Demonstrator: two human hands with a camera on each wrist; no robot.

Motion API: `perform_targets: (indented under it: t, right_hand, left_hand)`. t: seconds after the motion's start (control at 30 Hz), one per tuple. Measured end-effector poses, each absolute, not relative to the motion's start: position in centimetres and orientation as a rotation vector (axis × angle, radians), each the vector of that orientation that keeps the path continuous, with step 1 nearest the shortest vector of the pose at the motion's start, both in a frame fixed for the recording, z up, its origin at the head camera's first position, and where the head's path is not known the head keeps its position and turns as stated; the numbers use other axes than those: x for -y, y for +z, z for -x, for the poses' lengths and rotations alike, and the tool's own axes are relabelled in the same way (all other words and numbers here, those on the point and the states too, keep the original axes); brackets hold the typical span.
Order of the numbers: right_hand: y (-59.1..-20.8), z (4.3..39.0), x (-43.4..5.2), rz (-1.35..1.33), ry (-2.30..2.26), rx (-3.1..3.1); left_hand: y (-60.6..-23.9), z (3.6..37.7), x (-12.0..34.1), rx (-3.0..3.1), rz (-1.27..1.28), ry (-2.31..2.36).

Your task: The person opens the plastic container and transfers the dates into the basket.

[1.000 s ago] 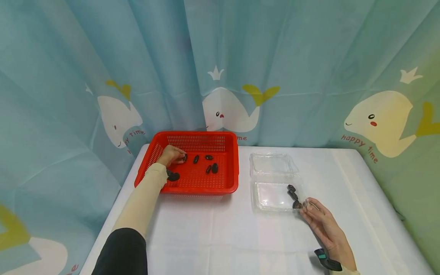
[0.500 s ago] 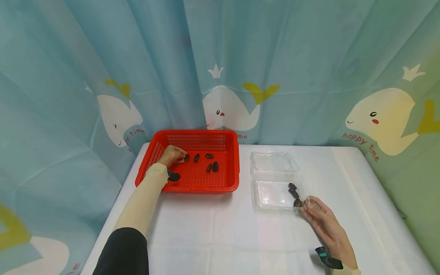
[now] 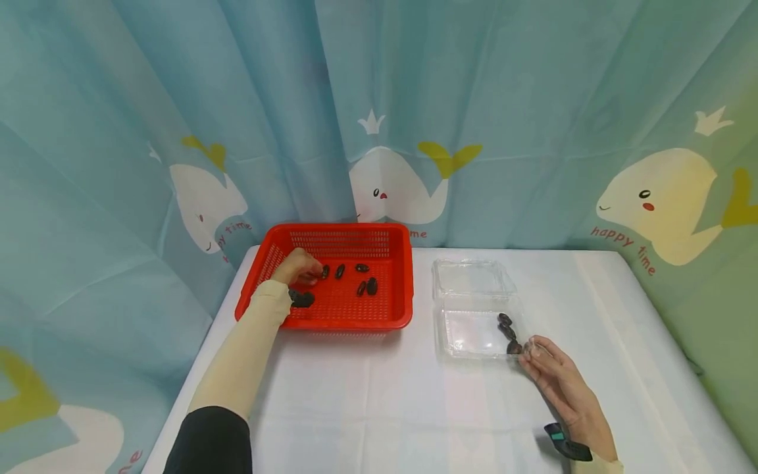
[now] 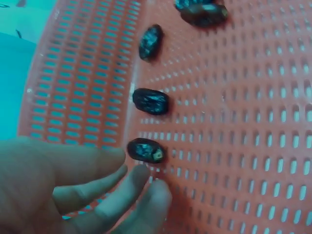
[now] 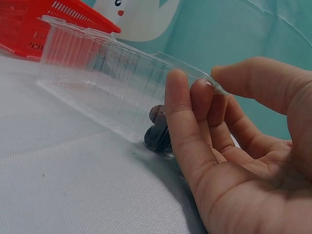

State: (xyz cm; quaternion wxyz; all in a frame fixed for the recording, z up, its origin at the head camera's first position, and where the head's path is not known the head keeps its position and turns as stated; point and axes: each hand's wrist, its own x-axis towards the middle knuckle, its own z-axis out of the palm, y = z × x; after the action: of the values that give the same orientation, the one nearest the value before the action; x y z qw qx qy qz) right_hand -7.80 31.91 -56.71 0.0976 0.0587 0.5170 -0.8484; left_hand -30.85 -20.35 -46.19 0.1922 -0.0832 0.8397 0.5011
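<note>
While the left hand (image 3: 298, 266) sits inside the red perforated basket (image 3: 340, 325) in the head view, four dates (image 3: 372, 286) lie to its right; well off to that side, the right hand (image 3: 559, 388) holds the near corner of a clear clamshell container (image 3: 470, 329) on the tabletop (image 3: 414, 408), more dates (image 3: 514, 347) inside beside its fingertips. Seen from the left wrist, the left fingers are parted around the end of a fifth date (image 4: 146, 150), not gripping it. From the right wrist, the right fingertips pinch the container's rim.
</note>
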Motion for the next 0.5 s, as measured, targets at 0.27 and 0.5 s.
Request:
perform_targets:
  t: [0.27,0.5]
  right_hand:
    - [-56.7,7.9,-31.9,-0.158,-2.516,-1.522]
    - [-56.6,7.7,-31.9,-0.201,-2.512,-1.529]
  left_hand:
    - [-44.3,29.9,20.3,-2.400,0.139,1.348]
    - [-42.2,29.1,19.6,-2.300,0.123,1.373]
